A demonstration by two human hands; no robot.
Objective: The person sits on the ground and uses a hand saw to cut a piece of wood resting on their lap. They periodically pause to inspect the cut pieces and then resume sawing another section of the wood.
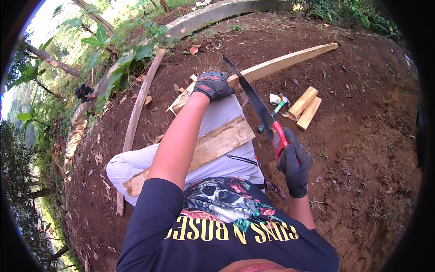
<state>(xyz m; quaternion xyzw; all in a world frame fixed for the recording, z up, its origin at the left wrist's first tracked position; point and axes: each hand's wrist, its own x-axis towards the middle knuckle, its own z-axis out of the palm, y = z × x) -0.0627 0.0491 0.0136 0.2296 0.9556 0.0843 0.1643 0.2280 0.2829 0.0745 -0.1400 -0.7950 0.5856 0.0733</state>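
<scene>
My right hand, in a dark glove, is closed round the red handle of a handsaw. The long dark blade slants away to the upper left and crosses the near edge of a pale wooden beam; whether its teeth touch the wood I cannot tell. Just left of the blade, my gloved left hand is closed over the beam, its fingertips partly hidden. Across my lap lies a rough, flat wooden plank, partly covered by my left forearm.
On the dirt to the right lie a green-handled hammer and two short wood blocks. A long weathered pole lies to the left. A low concrete edging curves across the back. A person is far left, among plants.
</scene>
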